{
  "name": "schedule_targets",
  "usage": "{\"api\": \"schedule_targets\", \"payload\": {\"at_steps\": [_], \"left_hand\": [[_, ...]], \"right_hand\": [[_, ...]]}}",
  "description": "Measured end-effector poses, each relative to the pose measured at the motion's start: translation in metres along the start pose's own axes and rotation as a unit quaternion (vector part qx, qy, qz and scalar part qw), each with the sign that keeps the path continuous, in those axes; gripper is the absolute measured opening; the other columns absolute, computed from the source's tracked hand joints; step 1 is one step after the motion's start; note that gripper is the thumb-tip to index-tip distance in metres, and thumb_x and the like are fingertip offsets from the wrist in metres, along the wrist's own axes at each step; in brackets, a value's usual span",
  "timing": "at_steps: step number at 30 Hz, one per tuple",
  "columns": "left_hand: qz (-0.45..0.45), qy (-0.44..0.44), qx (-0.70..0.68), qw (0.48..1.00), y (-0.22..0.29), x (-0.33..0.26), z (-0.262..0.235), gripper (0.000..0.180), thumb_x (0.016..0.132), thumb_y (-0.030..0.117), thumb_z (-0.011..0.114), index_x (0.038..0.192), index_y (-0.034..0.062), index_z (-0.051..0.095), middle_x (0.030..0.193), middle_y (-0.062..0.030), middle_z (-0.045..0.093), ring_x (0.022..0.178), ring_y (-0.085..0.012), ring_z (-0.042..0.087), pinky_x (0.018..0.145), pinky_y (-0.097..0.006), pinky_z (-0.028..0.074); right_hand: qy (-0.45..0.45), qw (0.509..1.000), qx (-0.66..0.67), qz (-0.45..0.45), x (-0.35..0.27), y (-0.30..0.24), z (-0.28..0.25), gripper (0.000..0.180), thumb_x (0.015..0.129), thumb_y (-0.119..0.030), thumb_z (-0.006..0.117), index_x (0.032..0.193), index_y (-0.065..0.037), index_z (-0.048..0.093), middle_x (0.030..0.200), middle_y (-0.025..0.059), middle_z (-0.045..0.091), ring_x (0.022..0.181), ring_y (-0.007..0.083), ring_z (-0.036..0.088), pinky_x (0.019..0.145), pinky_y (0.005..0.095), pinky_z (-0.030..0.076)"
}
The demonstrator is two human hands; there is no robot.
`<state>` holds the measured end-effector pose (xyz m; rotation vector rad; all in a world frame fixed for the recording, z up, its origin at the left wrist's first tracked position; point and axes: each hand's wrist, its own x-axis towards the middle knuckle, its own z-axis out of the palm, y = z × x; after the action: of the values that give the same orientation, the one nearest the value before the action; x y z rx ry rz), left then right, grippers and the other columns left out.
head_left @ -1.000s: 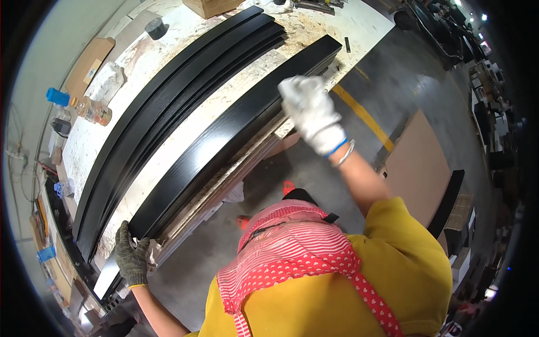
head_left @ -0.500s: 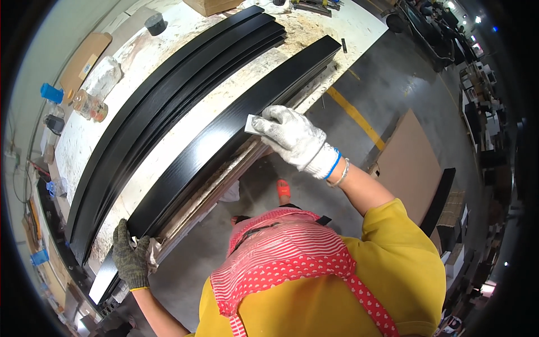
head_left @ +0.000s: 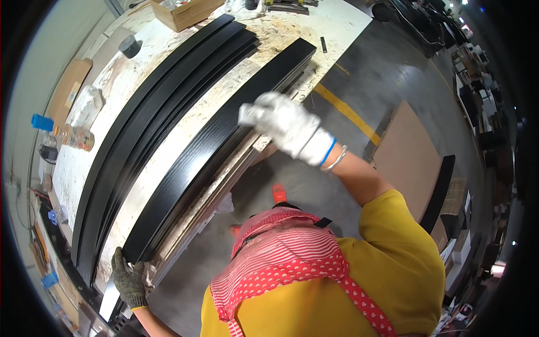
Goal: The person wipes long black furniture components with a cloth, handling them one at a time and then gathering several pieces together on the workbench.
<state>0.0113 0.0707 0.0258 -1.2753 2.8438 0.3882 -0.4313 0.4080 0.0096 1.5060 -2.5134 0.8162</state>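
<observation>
A long glossy black board lies along the near side of the worktable, on top of other dark pieces. At its lower left end my left hand, in a dark grey-green knit glove, grips the end with fingers and thumb. My right hand, in a white glove and smeared by motion, is over the board's near edge past its middle. Its fingers are closed on a small white pad, whose kind is too blurred to tell. Several more black boards lie stacked on the far side.
On the white, stained table stand a cardboard box, a dark round tub and a clear jar. A brown panel leans at the right above the grey floor.
My right hand with the white pad has shifted slightly up and left in view and is now blurred. My left hand stays at the board's end. The whole view has shifted somewhat.
</observation>
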Motion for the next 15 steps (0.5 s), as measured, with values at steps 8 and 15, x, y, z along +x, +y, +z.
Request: {"api": "schedule_targets", "payload": {"at_steps": [8,15], "left_hand": [[-0.001,0.003,-0.031,1.000,-0.005,0.001,0.005,0.076,0.074,0.020,0.079,0.142,0.0020,0.048,0.142,-0.0205,0.052,0.132,-0.0356,0.049,0.114,-0.041,0.036],[0.013,0.003,-0.028,1.000,0.004,0.000,-0.001,0.072,0.077,0.014,0.079,0.141,0.0016,0.049,0.141,-0.0202,0.053,0.130,-0.0349,0.051,0.112,-0.040,0.039]], "right_hand": [[0.248,0.928,-0.129,0.248,-0.026,0.162,-0.060,0.030,0.093,-0.030,0.060,0.114,-0.012,0.069,0.121,0.0196,0.063,0.108,0.0348,0.062,0.095,0.0417,0.050],[0.268,0.808,0.448,0.275,-0.011,0.062,0.011,0.015,0.092,-0.016,0.061,0.103,-0.007,0.064,0.111,0.0136,0.064,0.099,0.0275,0.065,0.089,0.0366,0.054]]}}
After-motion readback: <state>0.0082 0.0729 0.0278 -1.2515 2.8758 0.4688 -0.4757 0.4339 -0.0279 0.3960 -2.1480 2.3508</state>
